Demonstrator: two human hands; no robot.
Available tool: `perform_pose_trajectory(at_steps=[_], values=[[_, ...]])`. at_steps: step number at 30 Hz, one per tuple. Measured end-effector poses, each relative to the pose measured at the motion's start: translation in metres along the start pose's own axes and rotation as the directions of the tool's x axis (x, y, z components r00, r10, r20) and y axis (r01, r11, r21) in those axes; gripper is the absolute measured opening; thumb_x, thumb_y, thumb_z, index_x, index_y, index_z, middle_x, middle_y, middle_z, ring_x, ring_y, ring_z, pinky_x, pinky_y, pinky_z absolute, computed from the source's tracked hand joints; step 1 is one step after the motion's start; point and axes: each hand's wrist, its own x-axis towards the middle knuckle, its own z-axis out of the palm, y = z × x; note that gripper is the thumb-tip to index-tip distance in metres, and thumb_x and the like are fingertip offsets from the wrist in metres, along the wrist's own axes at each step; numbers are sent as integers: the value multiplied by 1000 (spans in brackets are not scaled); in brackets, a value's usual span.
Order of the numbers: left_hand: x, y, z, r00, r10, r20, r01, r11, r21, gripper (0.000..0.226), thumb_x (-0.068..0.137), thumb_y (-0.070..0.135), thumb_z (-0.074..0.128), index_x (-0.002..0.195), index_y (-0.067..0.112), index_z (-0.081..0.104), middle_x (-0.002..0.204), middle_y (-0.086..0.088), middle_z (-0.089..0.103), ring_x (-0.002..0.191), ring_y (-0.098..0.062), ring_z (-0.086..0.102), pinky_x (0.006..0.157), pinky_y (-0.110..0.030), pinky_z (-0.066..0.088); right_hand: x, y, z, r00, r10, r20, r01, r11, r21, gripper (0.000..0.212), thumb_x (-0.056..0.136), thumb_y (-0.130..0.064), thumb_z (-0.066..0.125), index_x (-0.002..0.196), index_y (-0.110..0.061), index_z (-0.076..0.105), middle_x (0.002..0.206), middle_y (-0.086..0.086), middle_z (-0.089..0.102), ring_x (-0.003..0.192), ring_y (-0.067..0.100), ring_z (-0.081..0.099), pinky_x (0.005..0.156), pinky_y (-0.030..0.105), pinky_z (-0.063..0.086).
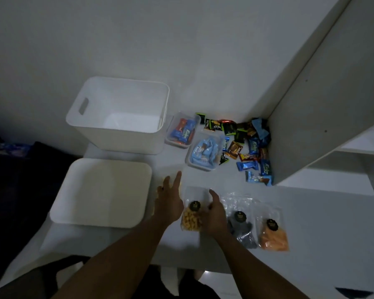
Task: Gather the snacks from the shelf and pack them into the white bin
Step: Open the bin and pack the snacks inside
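An open white bin stands at the back of the white shelf top, with nothing visible inside. In front of it lies its white lid. Three clear snack bags lie in a row near the front edge: one with yellow pieces, one with dark pieces, one with orange pieces. My left hand hovers just left of the yellow bag, fingers spread, holding nothing. My right hand rests on the yellow bag's right edge with fingers apart; whether it grips the bag is unclear.
Two small clear tubs hold wrapped candies, one with mixed wrappers and one with light blue wrappers. Several loose wrapped candies are scattered in the corner against an upright white panel. The lighting is dim.
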Motion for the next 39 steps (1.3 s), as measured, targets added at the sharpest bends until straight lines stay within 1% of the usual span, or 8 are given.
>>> perform_pose_trajectory(at_steps=[3,9,15,20,23,28,35,39], values=[[-3,-4,-11,993,108,-37,-110,992,-60,95,87,6,62,155,39,3,161,-16,11,140,-36,33,101,-46,46,7,-2,-17,996,-42,82,41,999,15,70,82,-5,75,141,-18,40,127,13,59,108,25,62,91,40,55],[6,12,-44,938,257,-235,-307,928,-212,78,92,3,51,151,41,17,161,-13,15,150,-29,14,119,-47,26,18,-49,-48,972,-227,-54,226,974,-15,59,89,-12,68,142,-16,41,108,-8,56,101,17,60,79,31,54],[21,59,-122,859,190,-475,-409,813,-415,63,90,0,58,144,28,42,160,-5,21,143,-15,27,107,-13,30,30,-144,-85,861,-482,-164,478,876,-68,69,89,-10,68,150,-18,34,126,-4,51,96,15,59,70,16,48],[31,92,-203,747,32,-664,-507,674,-538,48,79,34,80,109,55,50,143,5,43,122,-18,56,101,-42,51,35,-243,-96,688,-692,-219,691,717,-96,70,89,-5,65,150,-18,35,127,-2,54,75,-3,57,63,8,45],[40,92,-246,652,1,-758,-537,706,-461,53,74,28,84,112,44,50,136,4,47,121,-18,55,101,-41,51,38,-293,-89,628,-748,-216,751,655,-83,71,88,-7,67,150,-20,34,125,-4,53,71,-7,56,61,7,46],[68,68,-298,608,47,-792,-518,779,-352,73,78,13,79,141,29,44,143,-3,38,121,-8,46,95,-5,39,53,-347,-55,580,-794,-179,791,602,-105,74,86,-5,69,149,-19,34,130,1,51,69,-10,56,58,4,42],[122,16,-319,648,33,-761,-467,807,-362,52,89,18,69,137,23,50,137,-2,46,115,-7,49,88,-2,38,88,-378,15,626,-761,-170,738,648,-187,64,86,-19,71,143,-24,42,131,-4,52,64,5,57,74,25,53],[161,-10,-309,662,-11,-749,-457,787,-416,16,96,13,57,110,21,58,106,1,61,95,-11,59,83,-27,52,115,-376,60,709,-670,-220,639,742,-203,40,94,-32,60,132,-21,56,121,-4,63,79,14,65,81,32,53]])
